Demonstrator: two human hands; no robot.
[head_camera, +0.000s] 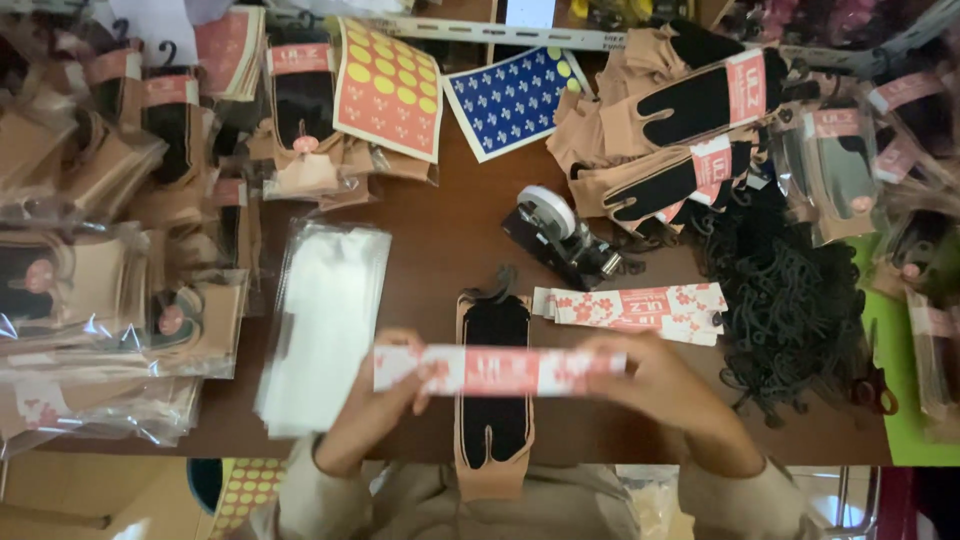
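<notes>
Both my hands hold a long paper band (497, 369), white and red with a flower print, stretched flat above a pair of split-toe socks (493, 410). The socks are beige with black soles and lie lengthwise at the table's front edge. My left hand (372, 415) pinches the band's left end. My right hand (665, 385) grips its right end. A small stack of the same paper bands (640, 310) lies just behind my right hand.
A pile of clear plastic sleeves (322, 325) lies left of the socks. A tape dispenser (560, 238) stands mid-table. Bagged socks (90, 300) are heaped at left, loose socks (680, 110) at back right, black hooks (780, 290) at right, sticker sheets (510, 100) behind.
</notes>
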